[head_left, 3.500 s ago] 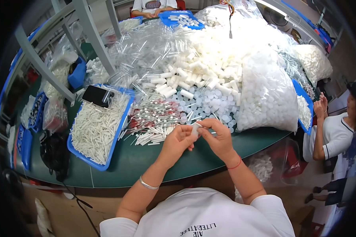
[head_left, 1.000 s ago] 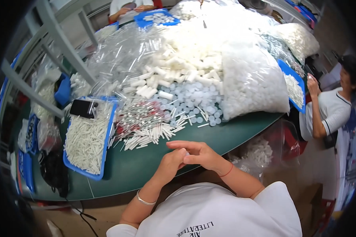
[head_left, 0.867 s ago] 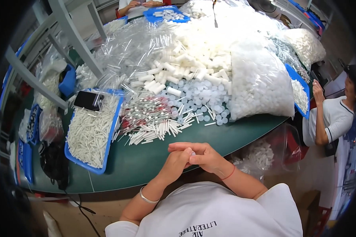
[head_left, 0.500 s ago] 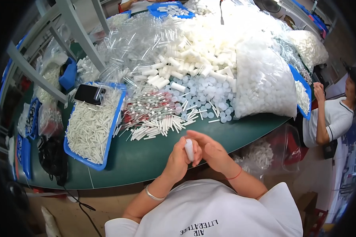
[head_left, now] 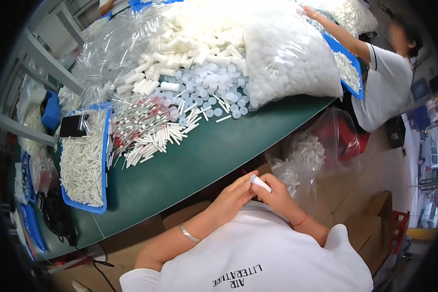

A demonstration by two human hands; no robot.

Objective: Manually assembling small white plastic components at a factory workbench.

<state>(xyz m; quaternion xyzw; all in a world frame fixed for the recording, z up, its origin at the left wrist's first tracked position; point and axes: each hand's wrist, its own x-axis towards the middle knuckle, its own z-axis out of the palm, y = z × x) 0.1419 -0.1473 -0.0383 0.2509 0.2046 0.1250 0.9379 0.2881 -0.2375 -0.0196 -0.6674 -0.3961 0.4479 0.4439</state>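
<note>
In front of my white shirt, past the table's edge, a small white cylinder (head_left: 261, 183) with a translucent end lies slanted between my hands. My right hand (head_left: 278, 195) is closed around it, thumb along its side. My left hand (head_left: 235, 195) meets it from the left, fingers long and pressed together at its translucent end; what they pinch, if anything, is hidden. Thin red strands (head_left: 246, 172) stick out by the left fingertips. On the table lie white thin sticks (head_left: 155, 142), red-and-white wired pieces (head_left: 137, 121), translucent round caps (head_left: 213, 87) and thicker white cylinders (head_left: 146, 86).
The green table (head_left: 180, 175) curves ahead. A blue tray (head_left: 103, 207) of white sticks carries a black phone (head_left: 73, 126). A big clear bag (head_left: 292, 58) of white pieces lies at the right; another bag (head_left: 306, 151) hangs below. A co-worker (head_left: 387, 82) sits at the right.
My view has turned to the right and my hands now sit off the table's edge. The white cylinder has passed from my left hand to my right. The co-worker's arm now reaches out.
</note>
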